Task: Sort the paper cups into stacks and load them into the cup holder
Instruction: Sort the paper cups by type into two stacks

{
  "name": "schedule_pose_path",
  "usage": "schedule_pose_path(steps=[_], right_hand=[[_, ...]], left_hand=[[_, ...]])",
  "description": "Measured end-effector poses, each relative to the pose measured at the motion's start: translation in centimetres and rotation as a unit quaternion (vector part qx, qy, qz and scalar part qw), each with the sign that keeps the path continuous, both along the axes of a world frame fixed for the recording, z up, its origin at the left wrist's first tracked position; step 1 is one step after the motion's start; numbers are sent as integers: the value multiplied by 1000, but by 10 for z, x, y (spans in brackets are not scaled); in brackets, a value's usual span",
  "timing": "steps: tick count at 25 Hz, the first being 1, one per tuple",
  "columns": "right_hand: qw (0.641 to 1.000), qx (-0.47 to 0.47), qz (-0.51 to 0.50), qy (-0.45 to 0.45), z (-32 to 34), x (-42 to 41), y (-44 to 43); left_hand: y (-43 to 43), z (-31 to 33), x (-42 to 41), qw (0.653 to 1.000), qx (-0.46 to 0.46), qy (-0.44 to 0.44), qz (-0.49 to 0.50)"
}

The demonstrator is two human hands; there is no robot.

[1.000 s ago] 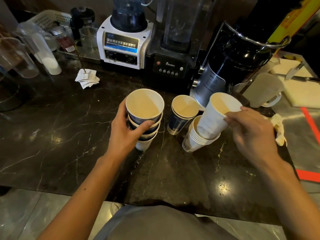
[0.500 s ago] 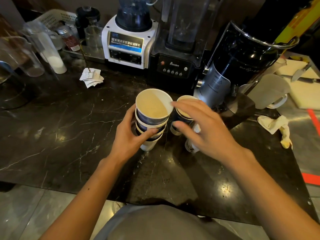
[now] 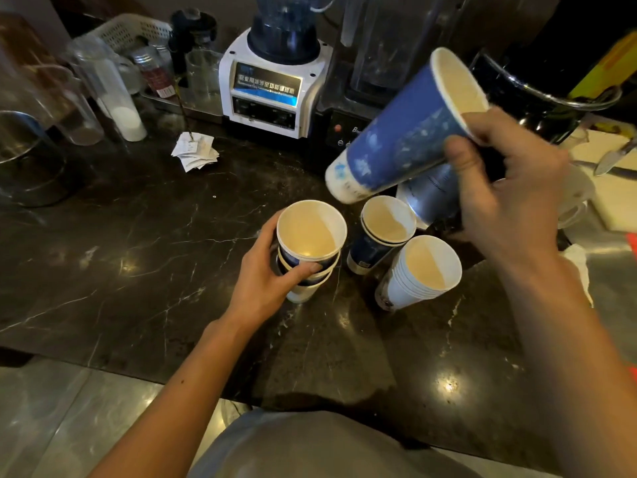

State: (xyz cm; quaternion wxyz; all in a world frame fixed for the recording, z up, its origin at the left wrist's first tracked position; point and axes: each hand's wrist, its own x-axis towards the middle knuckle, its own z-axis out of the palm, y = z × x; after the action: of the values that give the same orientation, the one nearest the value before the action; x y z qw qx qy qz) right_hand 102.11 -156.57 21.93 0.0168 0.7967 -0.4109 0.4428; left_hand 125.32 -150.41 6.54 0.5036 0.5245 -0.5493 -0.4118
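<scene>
My left hand [image 3: 267, 282] grips a short stack of blue paper cups [image 3: 310, 243] standing on the dark marble counter [image 3: 138, 263]. My right hand [image 3: 506, 198] holds a single blue paper cup [image 3: 400, 132] by its rim, tilted, lifted above the others. Below it stands a small stack of dark blue cups [image 3: 381, 236]. To its right leans a stack of white cups [image 3: 420, 274]. No cup holder can be made out.
A white-based blender [image 3: 272, 88] and a black blender [image 3: 379, 63] line the back. A large black machine [image 3: 537, 74] is at right, a white jug [image 3: 575, 198] and cutting board with knife [image 3: 617, 157] beyond. Clear containers [image 3: 103, 88] and crumpled paper slips [image 3: 194, 151] sit at left.
My right hand left the white stack, reached to the dark blue cups, took one blue cup and raised it up and right. My left hand kept its hold.
</scene>
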Motion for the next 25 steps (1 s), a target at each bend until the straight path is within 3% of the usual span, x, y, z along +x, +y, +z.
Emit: schedule_pose_path(steps=[3,8,13,15,17,20,25], right_hand=[[996,-3,-45,77,-26,-21,-11],[981,87,-40,167,-78,-34,-18],[911,273,18,309,-107,-19,-15],[933,238,21,270,-100,-12,-7],[958,177,88,207,-84,7,4],[936,209,210,189,-77,37,15],[943,163,191,217,-88,49,14]], left_hand=[[-1,-1,-1,1000,-4,0,0],[1,-3,-1,1000,-3,-1,-2],[0,-2,0,1000,-1,-8,-5],[1,-2,-1,1000,1,-4,-6],[0,-4,0,1000,-8,-2,-4],[-1,-6,0,1000,-19,0,-4],[-2,-4,-1,1000,-21,-9,-6]])
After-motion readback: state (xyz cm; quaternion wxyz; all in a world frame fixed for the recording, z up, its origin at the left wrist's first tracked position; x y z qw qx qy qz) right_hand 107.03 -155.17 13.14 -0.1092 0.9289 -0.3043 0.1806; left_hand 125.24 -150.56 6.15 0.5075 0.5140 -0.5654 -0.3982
